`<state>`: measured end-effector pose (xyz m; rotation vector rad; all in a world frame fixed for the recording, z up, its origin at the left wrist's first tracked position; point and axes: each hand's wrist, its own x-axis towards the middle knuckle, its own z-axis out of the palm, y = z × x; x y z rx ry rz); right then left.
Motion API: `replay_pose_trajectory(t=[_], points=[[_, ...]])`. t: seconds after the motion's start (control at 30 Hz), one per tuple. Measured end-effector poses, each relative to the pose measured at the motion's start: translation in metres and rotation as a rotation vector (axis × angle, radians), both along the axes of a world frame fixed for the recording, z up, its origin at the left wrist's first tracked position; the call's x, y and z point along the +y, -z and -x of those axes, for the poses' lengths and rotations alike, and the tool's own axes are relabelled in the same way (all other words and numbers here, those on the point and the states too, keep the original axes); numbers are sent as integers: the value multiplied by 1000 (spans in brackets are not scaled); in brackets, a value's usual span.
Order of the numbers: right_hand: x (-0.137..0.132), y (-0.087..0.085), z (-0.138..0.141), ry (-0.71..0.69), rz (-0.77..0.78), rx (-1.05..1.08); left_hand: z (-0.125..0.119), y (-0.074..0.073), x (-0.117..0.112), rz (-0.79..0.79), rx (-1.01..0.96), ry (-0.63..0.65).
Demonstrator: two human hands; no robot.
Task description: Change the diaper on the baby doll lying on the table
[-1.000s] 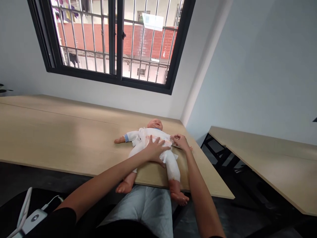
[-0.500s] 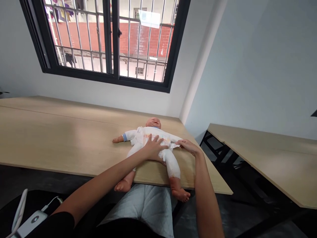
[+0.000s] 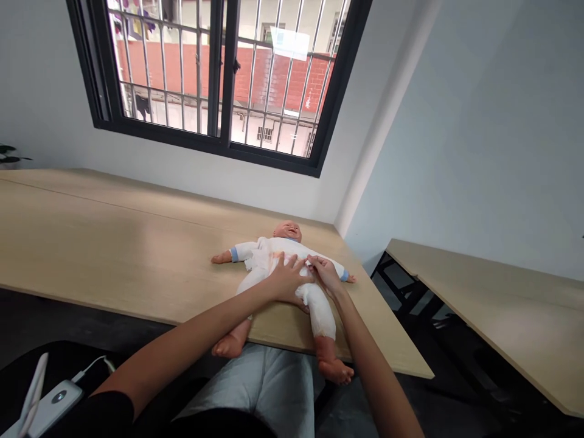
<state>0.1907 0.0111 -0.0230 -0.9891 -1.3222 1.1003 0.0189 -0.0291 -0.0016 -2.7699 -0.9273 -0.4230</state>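
Observation:
A baby doll [image 3: 288,232] lies face up on the wooden table, its head toward the window and its bare feet over the near edge. It wears a white suit with blue cuffs, and a white diaper [image 3: 261,258] is around its hips. My left hand [image 3: 287,281] is spread over the diaper's front, fingers apart. At the doll's side nearer the right table end, my right hand [image 3: 323,272] pinches the diaper's edge between thumb and fingers. My hands hide much of the diaper's front.
The doll's table [image 3: 150,255] stands against the wall below a barred window [image 3: 223,140]. A second table [image 3: 493,292] is on the right, beyond a gap. A white device with a cable [image 3: 61,398] lies at lower left, beside my lap.
My right hand has moved left, bringing the diaper's pulled-out side tab in against the front, next to my left hand. The doll's arm on that side now shows. My left hand stays spread on the diaper.

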Motion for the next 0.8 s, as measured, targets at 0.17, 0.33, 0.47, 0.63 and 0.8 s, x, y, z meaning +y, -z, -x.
replay_pose_trajectory(t=[0.17,0.33,0.47,0.63,0.8], points=[[-2,4,6,90,-57,-53,-3,-1,-3,-8,-17,-17],[-2,5,8,78,-88,-155,-4,1,-3,-23,-49,-24],[-1,7,5,35,-79,-177,-5,5,-2,-16,-60,-14],[3,12,2,-1,-60,-137,-6,11,1,-36,-64,-19],[9,18,0,88,-59,-85,-7,10,-1,-69,-30,3]])
